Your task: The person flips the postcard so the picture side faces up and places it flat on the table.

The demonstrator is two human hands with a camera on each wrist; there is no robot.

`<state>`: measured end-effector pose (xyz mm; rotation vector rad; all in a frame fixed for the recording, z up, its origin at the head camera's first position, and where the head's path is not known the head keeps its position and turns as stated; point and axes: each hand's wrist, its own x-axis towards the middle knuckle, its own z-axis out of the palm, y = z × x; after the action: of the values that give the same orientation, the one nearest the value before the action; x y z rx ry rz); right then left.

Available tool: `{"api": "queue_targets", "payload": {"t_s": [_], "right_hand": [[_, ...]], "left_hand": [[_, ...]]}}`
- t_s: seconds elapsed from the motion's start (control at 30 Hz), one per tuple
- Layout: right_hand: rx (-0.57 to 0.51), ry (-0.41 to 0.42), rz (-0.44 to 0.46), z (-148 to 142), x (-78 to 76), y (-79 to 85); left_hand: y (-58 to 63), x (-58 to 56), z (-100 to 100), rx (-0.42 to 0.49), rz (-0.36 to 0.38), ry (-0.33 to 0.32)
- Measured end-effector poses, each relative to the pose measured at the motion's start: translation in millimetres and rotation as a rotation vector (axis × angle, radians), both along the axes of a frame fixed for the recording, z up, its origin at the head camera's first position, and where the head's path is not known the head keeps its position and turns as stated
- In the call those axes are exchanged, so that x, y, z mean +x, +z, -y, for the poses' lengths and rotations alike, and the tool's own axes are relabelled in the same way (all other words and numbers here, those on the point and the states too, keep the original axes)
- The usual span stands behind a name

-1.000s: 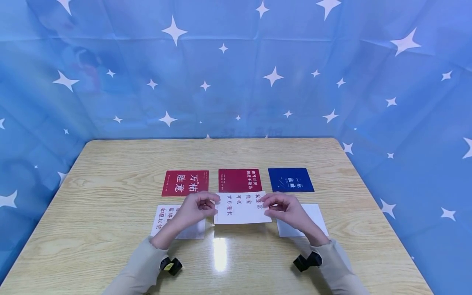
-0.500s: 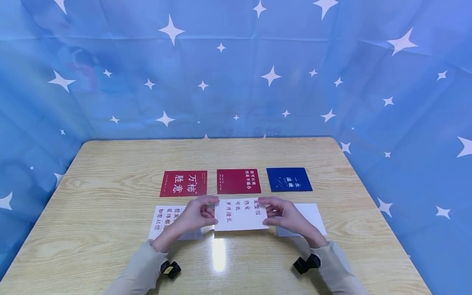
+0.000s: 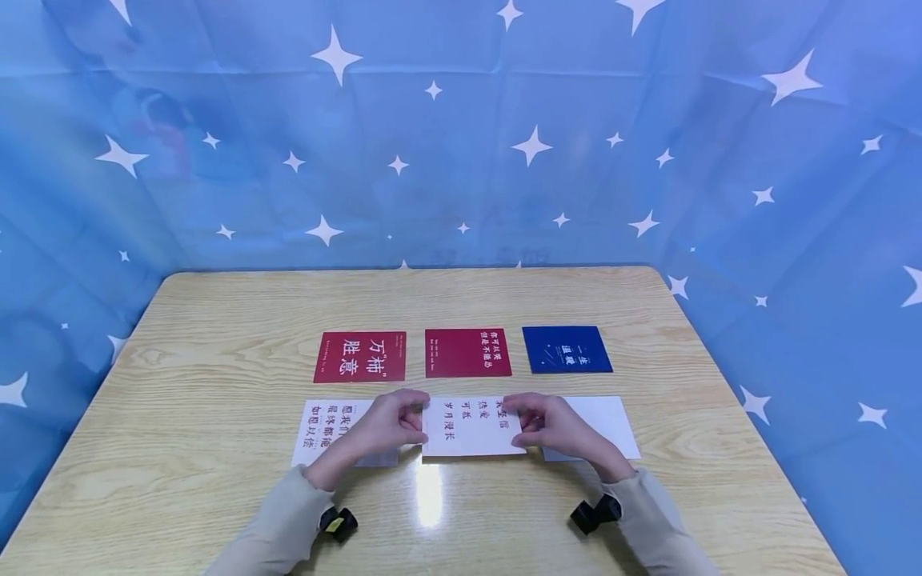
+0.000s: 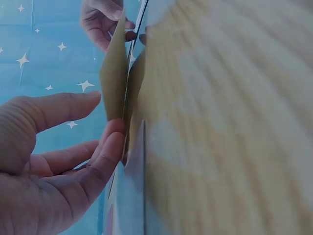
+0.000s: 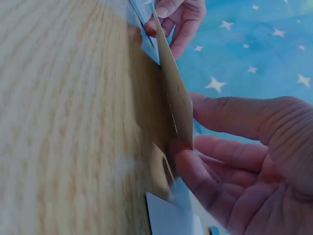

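A white card [image 3: 471, 442] with dark Chinese characters lies between my hands in the head view, just above the table at the middle of the near row. My left hand [image 3: 389, 420] holds its left edge and my right hand [image 3: 553, 426] pinches its right edge. In the right wrist view the thumb and fingertips meet the tilted card [image 5: 177, 95], whose shaded underside faces the wood. The left wrist view has the left fingertips [image 4: 115, 134] at the card's lower end, with the thumb close to its side.
Flanking the hands lie two more white cards, one left [image 3: 314, 436] and one right [image 3: 608, 420], each partly covered. Behind them sit two red cards [image 3: 338, 360] [image 3: 457, 352] and a blue card [image 3: 547, 348]. A starry blue curtain [image 3: 461, 160] hangs past the table's [image 3: 216, 320] far edge.
Both hands have brought the white card toward me and down, from overlapping the middle red card's near edge into line with the near row. The other cards have stayed put.
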<state>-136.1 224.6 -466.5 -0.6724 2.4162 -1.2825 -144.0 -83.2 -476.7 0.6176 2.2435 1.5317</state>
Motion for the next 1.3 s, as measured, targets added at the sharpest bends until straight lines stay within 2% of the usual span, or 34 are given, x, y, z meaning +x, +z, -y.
{"api": "queue_targets", "payload": {"t_s": [0.2,0.37,0.57,0.7,0.87,1.07,1.3], "right_hand": [[0.052,0.005,-0.032,0,-1.4,0.3],[0.078,-0.016,-0.024,0,-1.2,0.5],[0.019,-0.038,-0.070,-5,-2.1,1.2],[-0.029,-0.094,-0.121,-14,-3.4,4.8],[-0.032,-0.217,-0.132,-31,-3.1,8.2],[-0.012,-0.320,-0.121,-55,0.9,11.1],[-0.002,-0.387,-0.095,-85,7.8,13.4]], "left_hand": [[5.3,-0.9,0,-0.071,-0.066,-0.008],[7.6,-1.6,-2,-0.117,-0.113,-0.028],[12.6,-5.4,-7,-0.068,-0.140,-0.009],[18.7,-9.5,-17,-0.004,-0.134,-0.016],[25.3,-16.8,-44,0.064,-0.088,-0.008],[34.6,-20.8,-86,0.040,-0.023,-0.013],[29.7,-22.5,-125,0.033,0.014,-0.038]]}}
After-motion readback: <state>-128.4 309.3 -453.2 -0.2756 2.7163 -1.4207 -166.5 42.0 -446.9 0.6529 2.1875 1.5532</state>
